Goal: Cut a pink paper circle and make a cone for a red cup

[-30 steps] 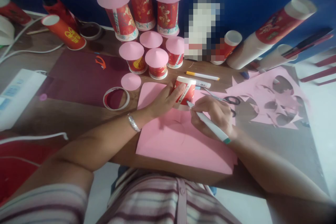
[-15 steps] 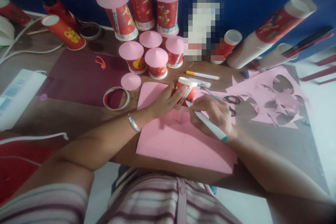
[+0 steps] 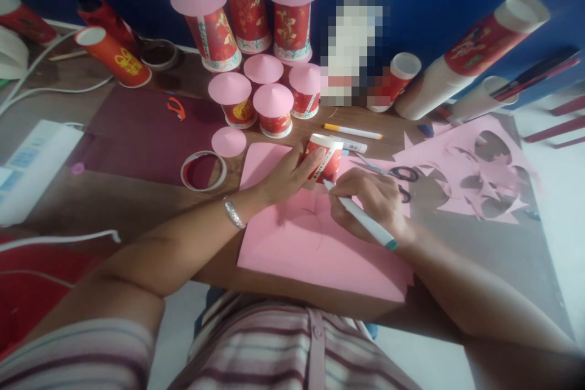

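Your left hand (image 3: pixel 292 173) is wrapped around the small red cup (image 3: pixel 328 158), thumb across its near face, probably to brace it against the pen; it sits tilted above the pink sheets (image 3: pixel 292 250), though you can't tell whether it rests on them. Your right hand (image 3: pixel 372 198) pinches the white marker (image 3: pixel 365 219) low, likely for fine control, its tip at the cup's lower edge. On the far side, the roofed cups (image 3: pixel 273 111) leave a gap holding a yellow-capped pen (image 3: pixel 353 131). Scissors (image 3: pixel 404 174) crowd your right knuckles; bare paper gives you room nearer, up to the table's (image 3: pixel 137 204) near edge.
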`<state>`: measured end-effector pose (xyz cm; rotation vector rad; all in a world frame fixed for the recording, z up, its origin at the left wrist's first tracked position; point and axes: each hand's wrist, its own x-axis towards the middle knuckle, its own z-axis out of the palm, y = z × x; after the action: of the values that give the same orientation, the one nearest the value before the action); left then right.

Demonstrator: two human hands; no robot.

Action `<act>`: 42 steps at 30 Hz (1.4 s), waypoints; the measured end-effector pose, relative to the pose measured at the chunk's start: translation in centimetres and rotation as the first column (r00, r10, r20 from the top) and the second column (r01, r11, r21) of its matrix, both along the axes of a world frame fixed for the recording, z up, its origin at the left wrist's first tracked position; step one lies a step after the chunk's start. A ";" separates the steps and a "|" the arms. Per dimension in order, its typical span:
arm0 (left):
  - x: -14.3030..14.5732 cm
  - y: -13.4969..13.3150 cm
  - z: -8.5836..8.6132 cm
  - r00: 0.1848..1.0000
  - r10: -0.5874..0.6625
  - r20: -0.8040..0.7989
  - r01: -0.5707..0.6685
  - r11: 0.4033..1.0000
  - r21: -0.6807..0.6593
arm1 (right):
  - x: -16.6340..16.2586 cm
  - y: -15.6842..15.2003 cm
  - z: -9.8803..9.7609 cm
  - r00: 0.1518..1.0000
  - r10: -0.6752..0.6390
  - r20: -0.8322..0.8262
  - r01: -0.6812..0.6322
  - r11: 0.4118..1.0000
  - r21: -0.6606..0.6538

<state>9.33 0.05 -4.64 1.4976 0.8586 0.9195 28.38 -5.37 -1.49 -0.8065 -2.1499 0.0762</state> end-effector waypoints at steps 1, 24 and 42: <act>0.0 0.0 0.1 1.000 0.002 -0.005 -0.002 1.000 -0.007 | 0.0 0.0 0.0 1.000 -0.003 0.006 0.003 1.000 -0.003; 0.2 0.2 0.7 0.997 0.001 0.076 0.003 0.998 -0.059 | 0.0 -0.1 0.2 1.000 -0.016 -0.019 0.017 0.999 0.029; -0.1 1.1 -1.2 0.969 0.117 0.220 -0.082 0.983 -0.163 | -0.2 -0.2 0.3 0.997 -0.029 -0.067 0.033 0.997 0.074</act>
<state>9.18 1.11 -5.85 1.1993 0.8216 1.0541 28.17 -5.54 -1.17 -0.7830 -2.0652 0.0056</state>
